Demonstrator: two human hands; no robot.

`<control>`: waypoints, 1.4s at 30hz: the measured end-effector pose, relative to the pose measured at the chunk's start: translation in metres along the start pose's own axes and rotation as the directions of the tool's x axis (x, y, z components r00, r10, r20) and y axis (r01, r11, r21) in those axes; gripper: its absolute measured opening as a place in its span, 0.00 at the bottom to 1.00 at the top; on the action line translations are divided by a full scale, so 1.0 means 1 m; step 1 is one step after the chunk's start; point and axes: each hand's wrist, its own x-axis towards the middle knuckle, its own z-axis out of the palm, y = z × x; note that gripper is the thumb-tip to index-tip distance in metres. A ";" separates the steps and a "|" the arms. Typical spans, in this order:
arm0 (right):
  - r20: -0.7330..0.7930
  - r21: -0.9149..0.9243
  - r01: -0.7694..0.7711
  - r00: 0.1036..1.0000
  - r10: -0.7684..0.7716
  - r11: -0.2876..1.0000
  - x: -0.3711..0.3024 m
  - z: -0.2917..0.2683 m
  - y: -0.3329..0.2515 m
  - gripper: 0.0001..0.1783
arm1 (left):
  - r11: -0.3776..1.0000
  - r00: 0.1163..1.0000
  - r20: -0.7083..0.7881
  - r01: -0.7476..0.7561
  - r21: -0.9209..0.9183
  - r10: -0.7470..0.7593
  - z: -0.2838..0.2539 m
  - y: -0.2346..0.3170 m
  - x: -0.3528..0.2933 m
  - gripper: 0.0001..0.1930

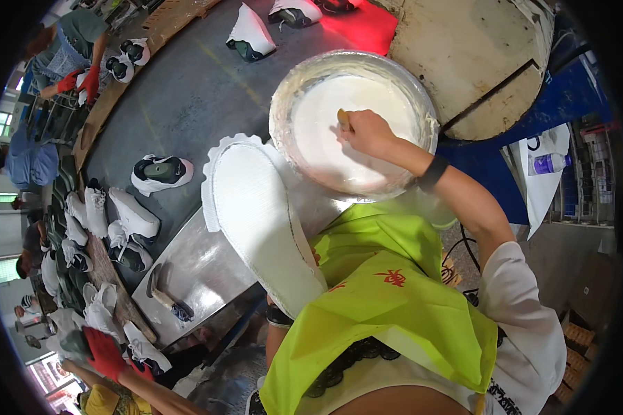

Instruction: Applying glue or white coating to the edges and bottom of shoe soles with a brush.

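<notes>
1. Well, from where I stand, the person's right hand (370, 133) is above the metal bowl (282, 111), its fingers closed around a yellowish handle (343, 120).
2. White liquid (318, 104) fills the bottom of that bowl, and pale smears coat the inner wall.
3. Just left of the bowl, a long white sole (256, 200) lies slantwise, its upper left edge scalloped, its narrower end by the lime-green apron (408, 290). I can't tell whether sole and bowl touch.
4. The left hand is hidden from me, probably behind the sole, so I cannot tell how its fingers stand.
5. Farther left on the grey tabletop (208, 90) sits a white-and-dark shoe (163, 174), with a wooden-handled tool (163, 297) nearer the person.
6. Over at the lower left, a co-worker's red glove (105, 354) shows near several white shoes (133, 213).
</notes>
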 end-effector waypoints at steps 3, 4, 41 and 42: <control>-0.019 0.201 -0.003 1.000 0.008 0.979 -0.001 -0.017 0.009 0.12 | 0.992 0.978 0.174 0.124 -0.029 -0.118 -0.017 -0.002 0.013 0.28; -0.123 0.319 0.037 0.992 0.002 0.947 -0.002 -0.024 0.008 0.11 | 0.983 0.994 0.078 0.083 -0.166 -0.070 0.026 0.014 0.006 0.28; -0.226 0.783 0.162 0.974 0.032 0.601 -0.017 -0.051 -0.127 0.13 | 0.962 0.961 0.054 -0.273 0.026 0.272 0.089 0.072 0.027 0.30; -0.184 0.806 0.120 0.982 0.052 0.580 -0.027 -0.044 -0.127 0.13 | 0.962 0.962 0.046 -0.272 0.029 0.271 0.091 0.072 0.025 0.31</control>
